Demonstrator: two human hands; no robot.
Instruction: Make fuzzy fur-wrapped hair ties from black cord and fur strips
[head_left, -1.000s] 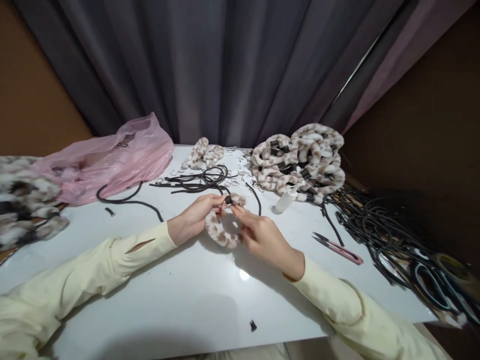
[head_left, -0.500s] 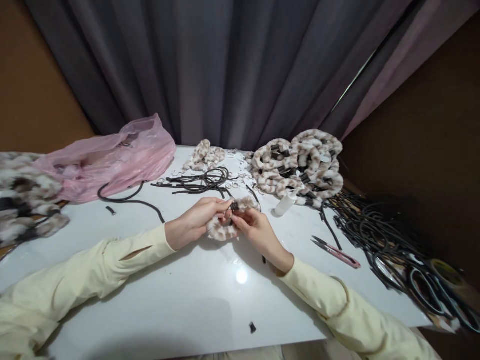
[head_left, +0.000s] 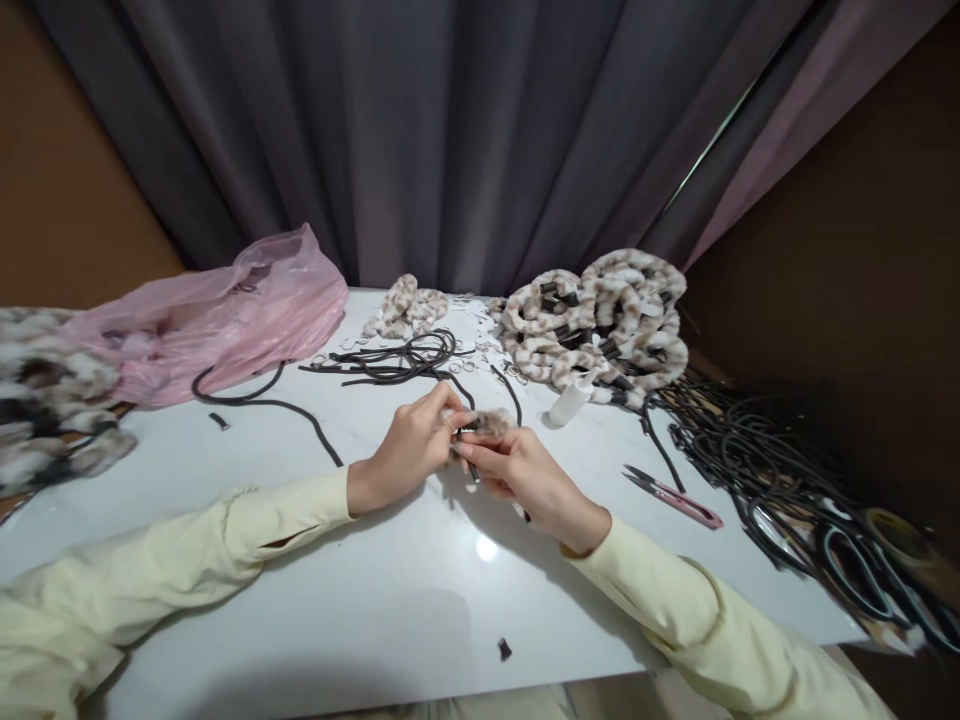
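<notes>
Over the middle of the white table, my left hand point(head_left: 415, 440) and my right hand point(head_left: 529, 475) meet with fingertips pinched together. Between them is a fluffy white-and-brown fur ring point(head_left: 493, 424) with a dark band, mostly hidden by my fingers. A short dark cord end point(head_left: 472, 470) pokes out below the fingertips. Just behind my hands lies a bundle of dark cords point(head_left: 409, 358). To the right of my right hand stands a small white bottle point(head_left: 571, 400), tilted in view. Pink-handled thread snips point(head_left: 673, 496) lie farther right.
A pile of fur rings point(head_left: 630, 320) sits at the back right, beside a heap of dark cords point(head_left: 765, 470). A pink plastic bag point(head_left: 225, 320) and more fur pieces point(head_left: 60, 385) are at left. Small metal rings are scattered at the back. A black scrap point(head_left: 505, 649) lies near the front edge.
The fur ring has been turned and is now mostly covered by my fingers. My left hand has rotated and both hands have drawn closer together; a dark cord end now shows below.
</notes>
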